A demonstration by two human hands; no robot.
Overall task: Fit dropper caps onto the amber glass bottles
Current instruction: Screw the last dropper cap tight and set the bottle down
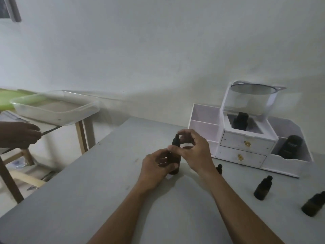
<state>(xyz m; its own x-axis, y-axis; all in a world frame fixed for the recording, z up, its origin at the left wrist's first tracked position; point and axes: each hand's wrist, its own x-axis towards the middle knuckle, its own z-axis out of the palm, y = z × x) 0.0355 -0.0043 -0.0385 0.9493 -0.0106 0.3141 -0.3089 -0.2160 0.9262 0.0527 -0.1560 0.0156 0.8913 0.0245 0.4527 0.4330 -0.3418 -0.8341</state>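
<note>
I see the amber bottle (pixel 174 162) standing upright on the grey table (pixel 98 194), about mid-table in front of me. My left hand (pixel 156 169) is curled round its body. My right hand (pixel 195 150) reaches over from the right, thumb and fingertips pinching the black dropper cap (pixel 176 140) on the neck. To the right, three capped bottles stand apart on the table: a small one (pixel 219 169) just behind my right wrist, a second (pixel 263 188) nearer me, a third (pixel 314 206) at the frame edge. Beyond them is a white drawer organiser (pixel 246 143) with dark containers in its compartments. At far left, another person's hand (pixel 19 134) is by a clear plastic tub (pixel 56 110).
</note>
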